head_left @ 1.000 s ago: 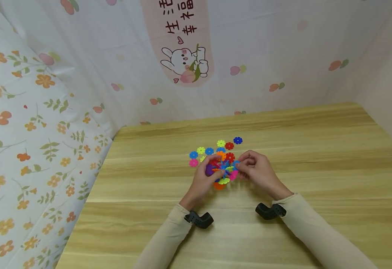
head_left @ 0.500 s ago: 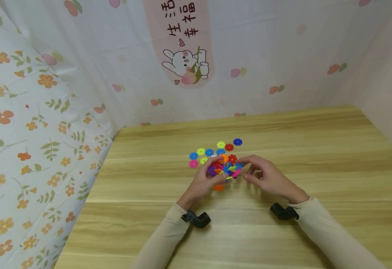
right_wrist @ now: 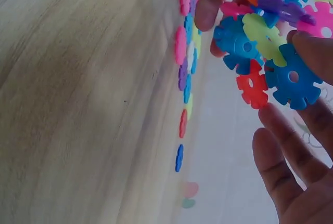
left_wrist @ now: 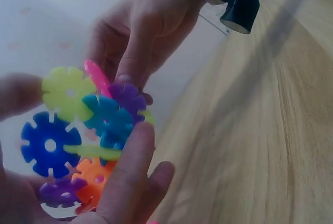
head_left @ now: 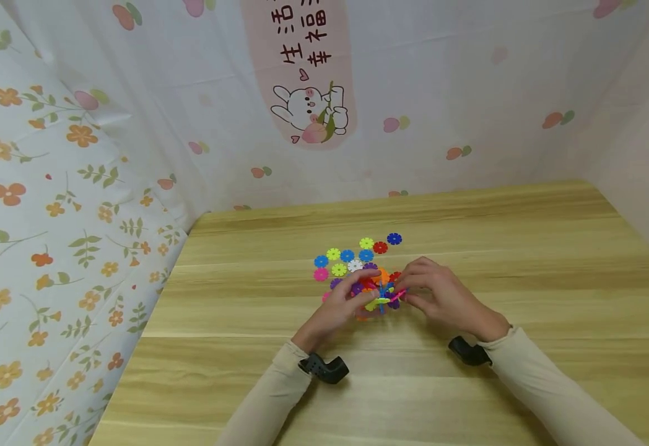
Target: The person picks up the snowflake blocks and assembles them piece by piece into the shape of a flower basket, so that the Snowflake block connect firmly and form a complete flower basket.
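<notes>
A cluster of interlocked flower-shaped plastic discs [head_left: 383, 290] in several colours is held between both hands above the table. My left hand [head_left: 332, 313] grips its left side, with the thumb in front and fingers behind. At its right side, my right hand [head_left: 449, 300] pinches near a pink disc [head_left: 399, 295]. In the left wrist view the right thumb and fingers meet by the pink disc [left_wrist: 97, 77] and a purple disc [left_wrist: 127, 99]. The right wrist view shows the right thumb against a blue disc [right_wrist: 294, 81], with a red disc [right_wrist: 253, 84] beside it.
Loose discs lie flat on the wooden table [head_left: 246, 297] behind and left of the hands, including a white disc [head_left: 355, 266], a red disc [head_left: 380, 247] and a dark blue disc [head_left: 394, 238]. A printed curtain [head_left: 441, 93] stands along the back edge.
The cluster has shifted slightly right and turned in the left hand, uncovering loose white and purple discs. My right fingers opened off a blue disc, then closed in again at the cluster's right side.
</notes>
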Tool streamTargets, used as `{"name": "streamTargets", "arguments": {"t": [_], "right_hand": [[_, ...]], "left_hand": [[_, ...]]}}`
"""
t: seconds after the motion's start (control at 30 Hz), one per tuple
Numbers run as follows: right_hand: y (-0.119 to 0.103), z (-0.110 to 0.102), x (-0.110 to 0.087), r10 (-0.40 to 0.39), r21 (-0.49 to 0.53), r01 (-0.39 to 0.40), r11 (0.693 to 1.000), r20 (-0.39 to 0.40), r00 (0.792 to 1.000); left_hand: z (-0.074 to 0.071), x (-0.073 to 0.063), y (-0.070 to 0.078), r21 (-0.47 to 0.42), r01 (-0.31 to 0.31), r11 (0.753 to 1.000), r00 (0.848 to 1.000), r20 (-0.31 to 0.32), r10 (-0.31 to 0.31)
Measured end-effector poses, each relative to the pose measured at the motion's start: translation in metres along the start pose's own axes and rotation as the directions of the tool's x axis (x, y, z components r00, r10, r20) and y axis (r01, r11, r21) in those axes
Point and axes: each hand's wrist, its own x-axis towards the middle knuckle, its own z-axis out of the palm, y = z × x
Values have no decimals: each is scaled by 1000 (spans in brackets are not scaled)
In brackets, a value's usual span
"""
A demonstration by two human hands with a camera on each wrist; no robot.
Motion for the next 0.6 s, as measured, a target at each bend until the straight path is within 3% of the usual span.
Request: {"name": "streamTargets", "arguments": {"t": [0.1,0.17,0.23,0.33,0.4,0.47,0.53,0.6], "right_hand": [[1,-3,-2,28,83,-29,996,11,1000],[1,-6,-3,86,170,-94,981,52,995],[2,-10,-4,172,294,-201,935,121,978],[5,-13,-7,285,442,-359,822,226,932],[6,-13,-8,328,545,-438,715,291,899],[6,-11,-10,336,648,-483,590,346,876],[5,-7,-12,327,751,-513,417,403,855],[2,-3,-14,322,818,-520,244,437,840]], "left_hand": [[-1,-2,3,-2,20,1000,999,37,-20],[-2,-4,6,24,51,998,996,67,-52],[-2,-7,9,116,95,989,993,60,-103],[-2,-9,13,243,132,961,989,34,-145],[-1,-10,14,253,109,961,993,16,-116],[0,-9,12,174,50,983,998,23,-55],[2,-8,8,39,-17,999,999,41,15],[5,-7,4,-143,-47,989,997,61,56]]}}
